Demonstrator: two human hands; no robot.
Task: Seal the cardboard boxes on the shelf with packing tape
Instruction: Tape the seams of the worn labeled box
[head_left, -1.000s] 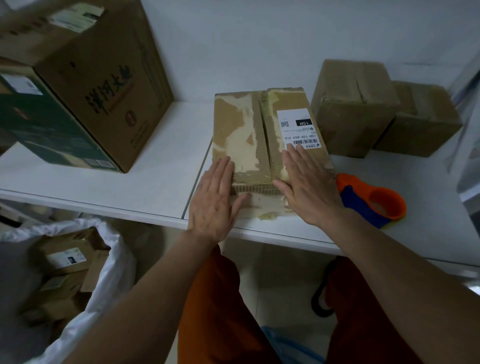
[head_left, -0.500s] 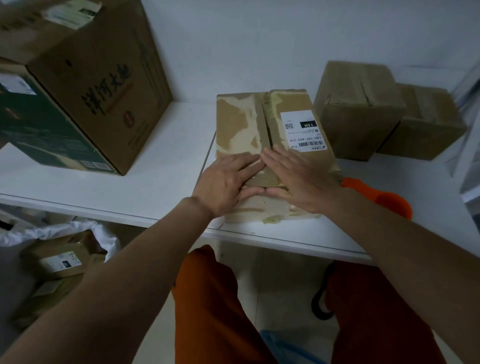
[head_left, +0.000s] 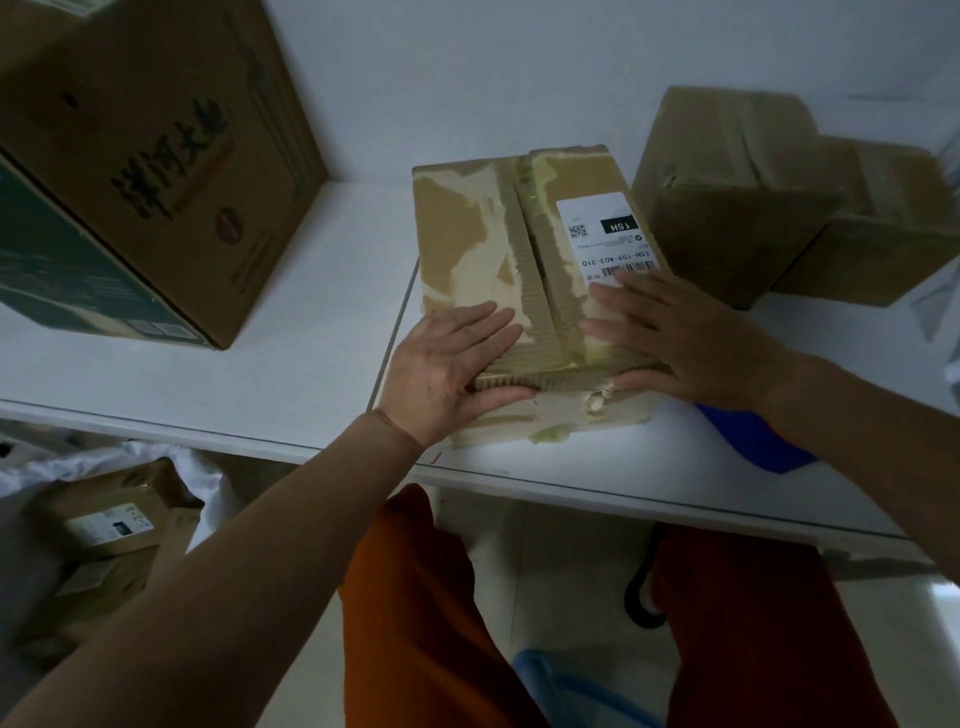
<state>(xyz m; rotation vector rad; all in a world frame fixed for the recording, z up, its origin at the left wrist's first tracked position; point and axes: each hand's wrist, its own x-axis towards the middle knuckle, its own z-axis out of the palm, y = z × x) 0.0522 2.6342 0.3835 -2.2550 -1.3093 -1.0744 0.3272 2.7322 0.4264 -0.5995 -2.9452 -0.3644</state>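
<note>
A worn cardboard box (head_left: 467, 244) with torn paper and a white shipping label (head_left: 605, 231) lies on the white shelf (head_left: 291, 332). Its two top flaps meet along a centre seam. My left hand (head_left: 447, 364) lies flat on the near left corner, thumb on the front face. My right hand (head_left: 691, 338) lies flat on the near right part, fingers spread below the label. Both hands press on the box and grip nothing. A blue part of the tape dispenser (head_left: 753, 441) shows under my right forearm; the rest is hidden.
A large printed carton (head_left: 156, 156) stands at the left of the shelf. Two smaller brown boxes (head_left: 727, 192) (head_left: 893, 228) sit at the right rear. Below the shelf on the left, a white bag (head_left: 208, 483) holds several parcels (head_left: 104, 525).
Half a second ago my hands met over the centre seam at the near edge. They have since slid apart to the left and right corners of the box top.
</note>
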